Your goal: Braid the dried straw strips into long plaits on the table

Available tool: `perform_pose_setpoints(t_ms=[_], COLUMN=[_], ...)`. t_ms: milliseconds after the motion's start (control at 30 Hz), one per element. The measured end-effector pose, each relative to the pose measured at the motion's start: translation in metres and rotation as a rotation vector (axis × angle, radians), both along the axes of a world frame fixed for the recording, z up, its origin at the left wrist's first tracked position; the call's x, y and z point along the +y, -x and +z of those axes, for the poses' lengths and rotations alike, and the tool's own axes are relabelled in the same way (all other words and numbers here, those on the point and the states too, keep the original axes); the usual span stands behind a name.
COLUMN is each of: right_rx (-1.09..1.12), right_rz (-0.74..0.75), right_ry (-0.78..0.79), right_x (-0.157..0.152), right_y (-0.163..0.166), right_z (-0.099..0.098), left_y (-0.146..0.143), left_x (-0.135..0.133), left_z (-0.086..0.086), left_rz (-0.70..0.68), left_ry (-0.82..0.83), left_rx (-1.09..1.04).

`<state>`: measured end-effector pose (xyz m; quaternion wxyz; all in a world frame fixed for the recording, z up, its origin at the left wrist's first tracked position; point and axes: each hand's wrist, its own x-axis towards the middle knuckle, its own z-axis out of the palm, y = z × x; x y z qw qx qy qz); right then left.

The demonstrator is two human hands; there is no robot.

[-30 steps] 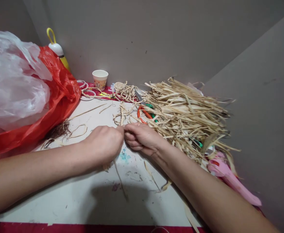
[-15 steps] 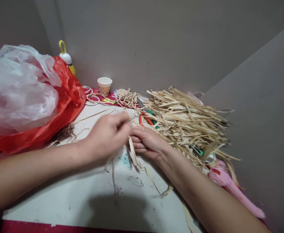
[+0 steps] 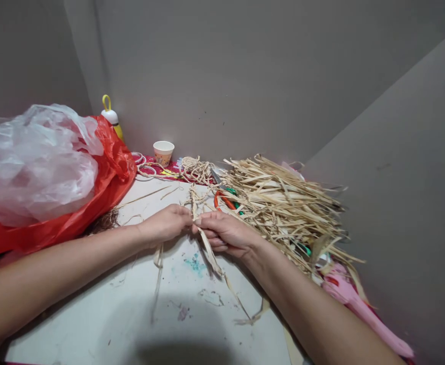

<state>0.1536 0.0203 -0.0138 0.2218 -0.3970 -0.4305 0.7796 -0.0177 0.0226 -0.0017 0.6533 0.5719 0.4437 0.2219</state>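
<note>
My left hand (image 3: 167, 223) and my right hand (image 3: 226, 233) meet over the white board, fingertips close together. Between them runs a braided cord of dried straw (image 3: 194, 203), stretching away from me. My right hand pinches the near end of the braid, and a loose flat straw strip (image 3: 210, 251) hangs below its fingers. The left fingers are closed too, on a thin strip whose tail dangles under that hand. Exactly where the strands cross is hidden by the fingertips.
A heap of dried straw (image 3: 283, 192) lies at right, with orange-and-green scissors (image 3: 226, 199) at its edge. A pink tool (image 3: 363, 304) sits nearer. At left is a red plastic bag (image 3: 117, 167) with clear plastic; a paper cup (image 3: 163, 153) and yellow bottle (image 3: 111, 118) stand behind.
My left hand has come down from above the right hand to beside it, its fingers now pinching at the braid. The whole view has tilted up a little, so more of the braid shows.
</note>
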Motion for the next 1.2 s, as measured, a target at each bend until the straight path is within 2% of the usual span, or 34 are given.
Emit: perform_pose_setpoints(t_ms=[67,133,300,433,667,733,900,1000,1100,1133,1200], right_rx=[-0.042,-0.083,-0.224,-0.309,-0.480,-0.463,-0.462,-0.573,-0.734,-0.774,-0.800], right_rz=[0.039,0.068,0.080,0.097,0.123,0.133,0.256,0.383,0.470,0.440,0.224], right_ry=[-0.037,-0.080,-0.195,-0.310,-0.479,-0.483,-0.364,-0.365,-0.435,-0.473,-0.615], right_x=[0.000,0.000,-0.001,-0.001,-0.002,0.001,0.013,0.016,0.018,0.020,0.028], right_y=[-0.002,-0.003,-0.003,-0.004,-0.009,-0.010,-0.011,-0.013,-0.022,-0.027,-0.043], right_z=[0.001,0.001,0.003,0.004,0.011,0.014,0.020,0.035,0.064,0.077,0.100], left_y=[0.002,0.002,0.003,0.005,0.003,0.003,0.003,0.003,0.003,0.003,0.003], left_x=[0.005,0.010,0.012,0.011,0.012,0.012,0.012,0.012,0.012,0.012,0.011], left_z=[-0.001,-0.003,-0.006,-0.009,-0.012,-0.012,-0.012,-0.013,-0.015,-0.015,-0.015], left_rz=[-0.039,-0.088,-0.153,-0.213,-0.135,-0.129,-0.126,-0.121,-0.123,-0.127,-0.131], left_ry=[-0.125,-0.174,-0.015,0.010,0.051,0.061,0.061,0.041,0.014,0.009,0.009], left_rx=[0.064,0.086,0.105,0.017,-0.034,-0.040,-0.033,-0.030,-0.028,-0.024,-0.009])
